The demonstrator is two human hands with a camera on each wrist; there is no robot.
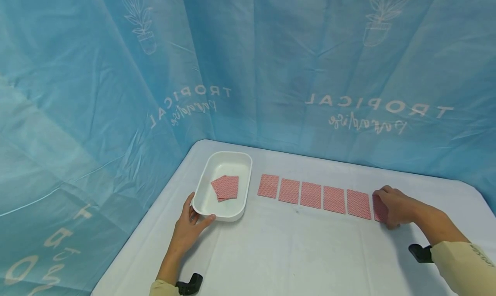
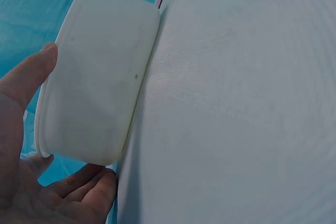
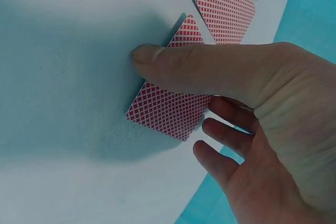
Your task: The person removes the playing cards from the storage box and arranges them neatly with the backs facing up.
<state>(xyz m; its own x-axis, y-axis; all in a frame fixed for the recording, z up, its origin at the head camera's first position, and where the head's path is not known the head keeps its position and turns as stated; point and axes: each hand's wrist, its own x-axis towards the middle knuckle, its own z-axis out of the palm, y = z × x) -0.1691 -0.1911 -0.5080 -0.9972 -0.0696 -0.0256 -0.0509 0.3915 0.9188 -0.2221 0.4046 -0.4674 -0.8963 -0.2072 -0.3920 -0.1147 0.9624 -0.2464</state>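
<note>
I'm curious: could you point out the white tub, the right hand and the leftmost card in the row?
White tub (image 2: 100, 77): left wrist view, outer side wall.
Right hand (image 1: 397, 205): head view, back of the hand.
Leftmost card (image 1: 268, 186): head view, middle of its patterned face.

This looks like a makeshift curtained booth rather than a furnished room; blue fabric sheets (image 1: 279, 50) hang along the far side and the left, meeting in a corner and filling the background; they bear white line drawings of potted plants (image 1: 377, 25) and mirrored "TROPICAL Paradise" lettering (image 1: 379, 104), much like household curtains; a round-cornered surface (image 1: 310, 253) under white cloth stands close against them; what building lies beyond the fabric cannot be told.
</note>
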